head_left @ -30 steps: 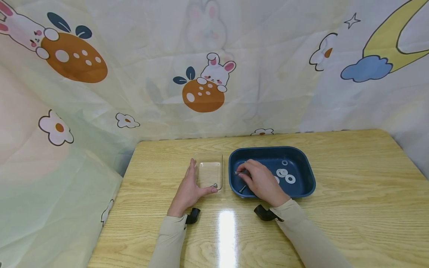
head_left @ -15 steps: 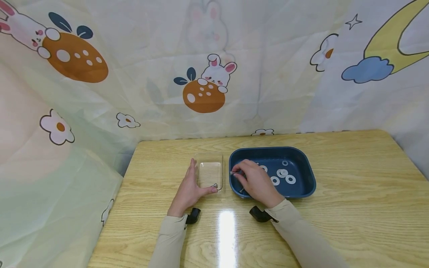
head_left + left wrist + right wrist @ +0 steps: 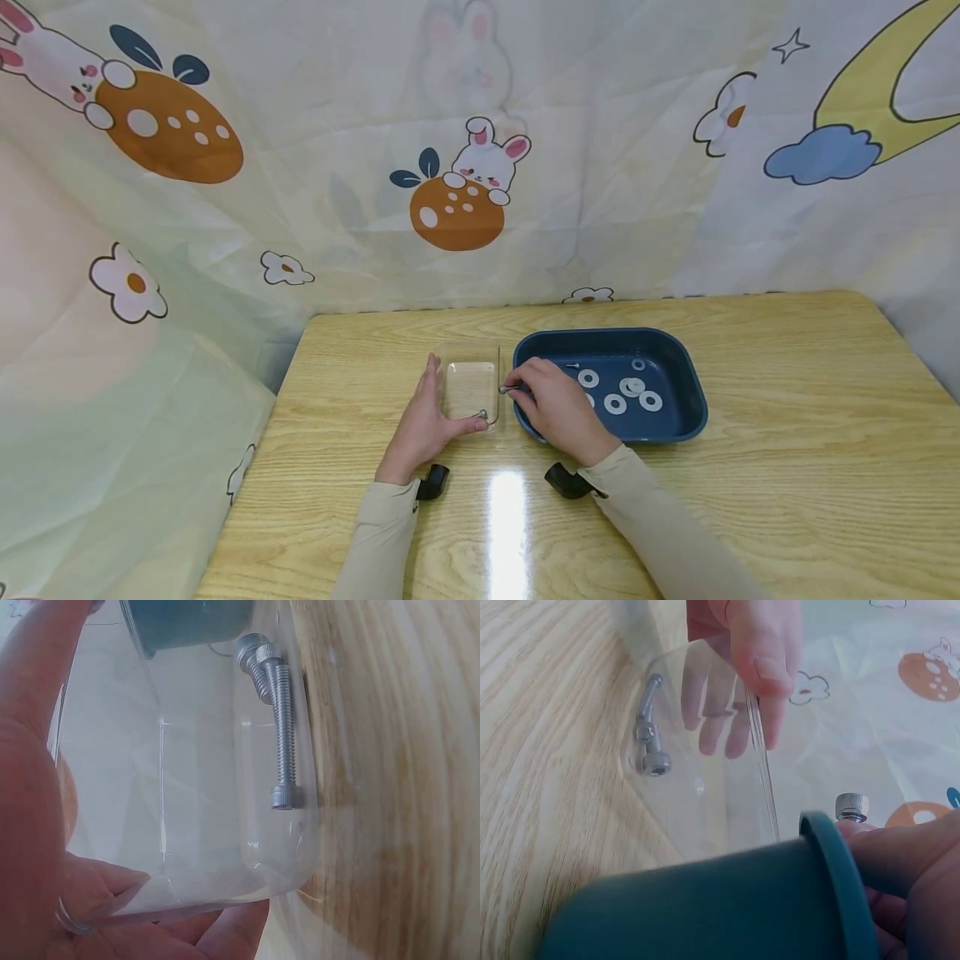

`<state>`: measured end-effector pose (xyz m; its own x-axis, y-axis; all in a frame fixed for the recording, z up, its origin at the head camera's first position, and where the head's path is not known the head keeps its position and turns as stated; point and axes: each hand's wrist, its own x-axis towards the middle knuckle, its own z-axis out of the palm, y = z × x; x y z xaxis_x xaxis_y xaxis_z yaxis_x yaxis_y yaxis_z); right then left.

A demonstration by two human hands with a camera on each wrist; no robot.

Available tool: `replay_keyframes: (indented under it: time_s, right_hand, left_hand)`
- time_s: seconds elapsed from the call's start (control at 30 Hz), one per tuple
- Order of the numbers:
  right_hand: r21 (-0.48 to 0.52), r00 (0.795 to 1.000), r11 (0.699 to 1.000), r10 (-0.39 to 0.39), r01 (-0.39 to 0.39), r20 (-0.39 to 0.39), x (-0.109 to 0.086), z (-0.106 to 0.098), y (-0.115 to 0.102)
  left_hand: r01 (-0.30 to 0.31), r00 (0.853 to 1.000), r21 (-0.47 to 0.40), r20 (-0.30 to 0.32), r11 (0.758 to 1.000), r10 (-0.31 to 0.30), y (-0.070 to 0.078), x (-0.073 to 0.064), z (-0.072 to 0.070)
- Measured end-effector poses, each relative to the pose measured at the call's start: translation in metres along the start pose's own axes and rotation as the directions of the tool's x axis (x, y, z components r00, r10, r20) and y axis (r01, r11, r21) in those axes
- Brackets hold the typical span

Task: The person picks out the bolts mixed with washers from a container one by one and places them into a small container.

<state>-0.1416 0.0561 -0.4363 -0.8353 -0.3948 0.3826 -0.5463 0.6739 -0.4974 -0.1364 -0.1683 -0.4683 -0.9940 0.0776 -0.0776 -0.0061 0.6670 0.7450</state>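
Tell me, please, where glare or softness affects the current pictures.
Head: a bright glare streak on the wooden table, near the frame's bottom; left wrist: thin highlights on the clear plastic box, though threads on the socket-head bolts are legible; right wrist: the blue tray, close to the lens, looks soft.

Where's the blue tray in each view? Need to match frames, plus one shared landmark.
Head: right of centre, lower half; blue tray holds washers.
Left wrist: top edge, left of centre, partly cut off; blue tray seen through clear plastic.
Right wrist: bottom, left of centre, outer wall showing; blue tray.
Shared landmark: clear plastic box with socket-head bolts inside.
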Motion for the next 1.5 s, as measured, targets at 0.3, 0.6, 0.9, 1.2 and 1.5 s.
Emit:
replay_keyframes:
  time_s: [0.3, 0.6, 0.9, 1.2, 1.5]
  right_hand:
    - [-0.015, 1.000, 1.000, 0.002, -0.002, 0.015, 0.004, 0.005, -0.008]
    - [-0.024, 1.000, 1.000, -0.013, 0.014, 0.022, 0.006, 0.010, -0.011]
    - [-0.114, 0.997, 0.991, -0.072, 0.074, 0.025, 0.008, 0.016, -0.011]
    - [-0.157, 0.993, 0.982, -0.098, 0.107, 0.067, 0.010, 0.018, -0.014]
    - [-0.226, 0.985, 0.958, -0.163, 0.173, 0.066, 0.011, 0.019, -0.016]
  left_hand:
    - [-0.004, 1.000, 0.015, 0.000, 1.000, 0.004, -0.001, 0.001, 0.000]
    - [0.002, 1.000, 0.022, 0.007, 1.000, -0.002, -0.001, 0.001, 0.000]
    - [0.002, 1.000, 0.021, 0.012, 1.000, -0.002, -0.001, 0.000, 0.000]
    - [-0.005, 1.000, 0.021, 0.009, 1.000, 0.005, 0.000, 0.001, -0.001]
    - [-0.008, 1.000, 0.033, 0.002, 0.999, 0.008, -0.001, 0.001, -0.001]
